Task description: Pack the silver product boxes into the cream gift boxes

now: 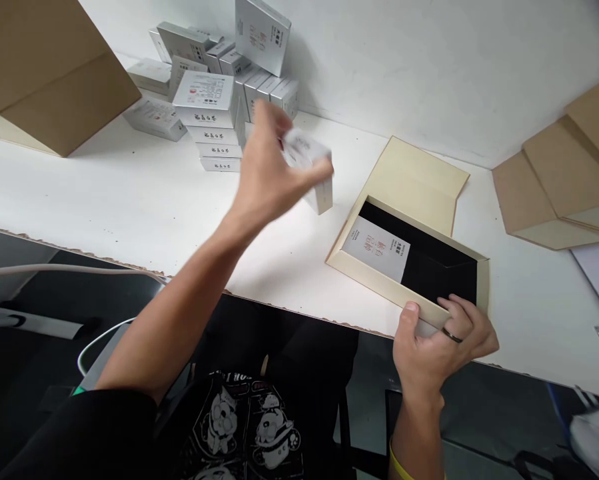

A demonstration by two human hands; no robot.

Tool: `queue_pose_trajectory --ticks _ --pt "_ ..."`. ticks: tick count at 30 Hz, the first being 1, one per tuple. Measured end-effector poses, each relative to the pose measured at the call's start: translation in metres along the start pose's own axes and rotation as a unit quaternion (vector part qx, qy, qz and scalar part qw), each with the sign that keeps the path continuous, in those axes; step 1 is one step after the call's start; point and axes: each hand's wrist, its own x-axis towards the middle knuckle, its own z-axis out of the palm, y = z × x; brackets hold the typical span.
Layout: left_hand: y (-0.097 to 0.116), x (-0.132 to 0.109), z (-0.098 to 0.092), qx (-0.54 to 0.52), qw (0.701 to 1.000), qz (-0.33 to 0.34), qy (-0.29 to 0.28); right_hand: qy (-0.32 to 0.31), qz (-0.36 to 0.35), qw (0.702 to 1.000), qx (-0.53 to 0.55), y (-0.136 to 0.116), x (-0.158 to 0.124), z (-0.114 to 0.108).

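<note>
My left hand [264,167] is raised above the table, fingers closed around a small silver-white carton [323,195]; motion blurs both a little. To the right lies a cream gift box [379,281] with its lid [416,183] folded open toward the wall. Inside, a silver-white carton with printed characters [376,248] fills the left part, and the black lining [434,270] shows on the right. My right hand [442,347] grips the front wall of the gift box near its right corner, thumb outside and fingertips over the rim.
Stacked silver-white cartons [206,100] stand behind my left hand, with several more piled against the wall, one leaning on top [262,37]. Large brown boxes stand at the left [54,73] and right [554,177]. The white table [144,207] has a chipped front edge.
</note>
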Motion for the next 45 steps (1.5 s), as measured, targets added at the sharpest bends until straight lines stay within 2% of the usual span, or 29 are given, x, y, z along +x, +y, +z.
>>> queue_pose_trajectory --ticks 1,3,6,8,11,13,15,17,18,20,22,25,28,30,32,34,36,39,41,43,45 --pt "-0.001 0.006 -0.007 -0.067 0.998 -0.011 0.015 0.0 0.002 1.0 -0.001 0.0 0.0 0.0" --pt "-0.003 0.016 -0.018 -0.183 0.981 -0.068 -0.007 0.0 0.002 1.0 -0.003 -0.001 0.001 0.0" --pt "-0.005 0.021 -0.022 -0.242 0.952 -0.159 -0.104 -0.001 -0.004 1.0 -0.006 -0.001 0.001 -0.001" --pt "0.001 0.017 -0.018 -0.255 0.937 -0.177 -0.16 -0.002 -0.007 1.0 -0.006 -0.001 0.001 -0.001" --pt "0.024 0.01 -0.006 -0.305 0.903 -0.159 -0.26 -0.001 -0.007 1.0 -0.005 -0.001 0.001 0.0" --pt "0.044 0.011 0.003 -0.317 0.871 -0.129 -0.353 -0.002 -0.006 1.0 -0.004 -0.001 0.002 -0.001" --pt "0.062 0.019 0.015 -0.276 0.837 -0.073 -0.466 -0.011 -0.007 1.0 -0.004 0.0 0.002 -0.001" --pt "0.076 0.028 0.029 -0.161 0.824 0.003 -0.543 -0.02 -0.008 1.0 -0.005 0.0 0.002 -0.003" --pt "0.082 0.033 0.037 -0.088 0.823 0.042 -0.56 -0.023 -0.009 1.0 -0.006 0.0 0.002 -0.003" --pt "0.091 0.039 0.054 0.028 0.823 0.11 -0.557 -0.027 -0.007 1.0 -0.007 -0.001 0.003 -0.004" --pt "0.095 0.038 0.07 0.067 0.811 0.167 -0.556 -0.03 -0.001 1.0 -0.006 -0.002 0.004 -0.005" --pt "0.095 0.024 0.092 0.042 0.798 0.21 -0.563 -0.041 0.017 0.999 0.023 -0.005 0.005 -0.008" --pt "0.091 0.003 0.105 -0.032 0.756 0.241 -0.608 -0.043 0.027 0.997 0.056 -0.003 0.01 -0.018" --pt "0.089 -0.007 0.103 -0.086 0.733 0.276 -0.616 -0.038 0.013 0.997 0.062 0.002 0.018 -0.028" --pt "0.087 -0.01 0.092 -0.111 0.748 0.292 -0.585 -0.054 -0.007 0.996 0.074 0.01 0.03 -0.04" --pt "0.084 -0.011 0.076 -0.057 0.773 0.275 -0.568 -0.122 -0.047 0.986 0.101 0.02 0.046 -0.05" --pt "0.079 -0.012 0.061 0.067 0.764 0.266 -0.584 -0.239 -0.103 0.957 0.129 0.029 0.066 -0.053" --pt "0.07 -0.017 0.052 0.208 0.724 0.324 -0.573 -0.404 -0.156 0.892 0.127 0.036 0.098 -0.044" --pt "0.064 -0.022 0.053 0.243 0.723 0.361 -0.537 -0.502 -0.152 0.846 0.096 0.036 0.116 -0.032" --pt "0.062 -0.027 0.055 0.258 0.729 0.365 -0.519 -0.593 -0.141 0.791 0.06 0.034 0.13 -0.022" --pt "0.062 -0.031 0.056 0.267 0.73 0.36 -0.516 -0.64 -0.136 0.755 0.035 0.032 0.138 -0.014"
